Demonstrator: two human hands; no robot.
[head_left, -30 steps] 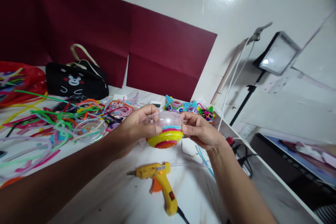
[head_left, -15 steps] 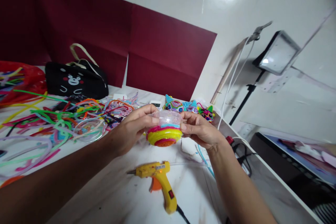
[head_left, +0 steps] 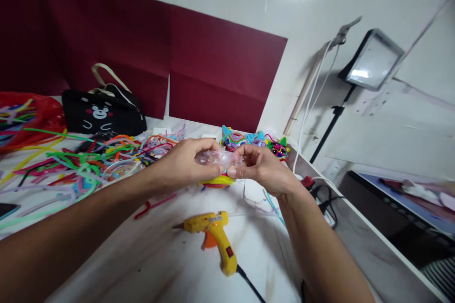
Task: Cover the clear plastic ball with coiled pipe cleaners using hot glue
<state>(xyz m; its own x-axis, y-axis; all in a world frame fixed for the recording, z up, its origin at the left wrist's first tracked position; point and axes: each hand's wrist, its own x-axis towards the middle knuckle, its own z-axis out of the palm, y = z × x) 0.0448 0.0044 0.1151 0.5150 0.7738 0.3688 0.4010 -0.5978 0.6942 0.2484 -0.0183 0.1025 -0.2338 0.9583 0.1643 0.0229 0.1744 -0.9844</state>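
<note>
Both my hands hold a small clear plastic cup (head_left: 217, 158) wrapped at its base with yellow, pink and orange pipe cleaners, lifted over the white table (head_left: 149, 265). My left hand (head_left: 185, 163) grips its left side with curled fingers. My right hand (head_left: 258, 166) pinches its right side between thumb and fingers. The cup is tilted so that its clear part faces me and the coloured base (head_left: 218, 182) peeks out below the hands. A yellow glue gun (head_left: 215, 239) lies on the table just below my hands.
A heap of coloured pipe cleaners (head_left: 81, 158) covers the table's left side, with a clear lid (head_left: 121, 168) among them. A black bear-print bag (head_left: 101, 113) and a red bag (head_left: 24, 116) sit at the back left. Finished colourful figures (head_left: 254, 141) stand behind my hands. Cables (head_left: 322, 199) lie at the right edge.
The cup has tilted, so its coloured base now points down and away and is mostly hidden. My hands have closed in tighter round it. The view has shifted slightly.
</note>
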